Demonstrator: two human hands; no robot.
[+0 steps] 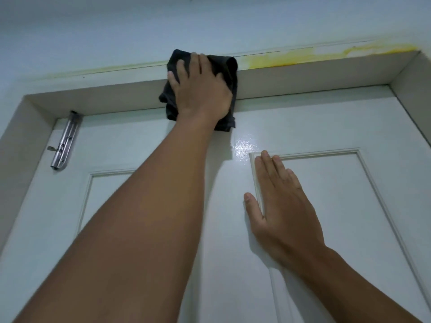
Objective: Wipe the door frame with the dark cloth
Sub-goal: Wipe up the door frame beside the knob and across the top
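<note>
A: Where is the dark grey folded cloth [224, 66] sitting?

B: High up, on the white-painted door frame [303, 78], across its top beam near the middle. The left hand [203, 89] lies flat over it, fingers spread, palm pressing the fabric against the beam.

A: So is that grip closed around it?

B: No, it is an open, flat press rather than a clench. The cloth sticks out beyond the hand on every side: a corner above the fingertips at the upper edge of the beam, a fold to the right of the knuckles, and a loose end hanging below the wrist over the top of the white panelled door [326, 127].

A: And the other hand?

B: The right hand [279, 206] is open and holds nothing. It rests flat on the door, fingers together, over the upper left corner of the raised panel moulding, well below the cloth.

A: Anything else on the frame?

B: A yellow smeared stain [291, 57] runs along the beam's upper edge, starting just right of the cloth. A silver metal slide bolt [66, 141] is mounted at the door's upper left corner.
</note>
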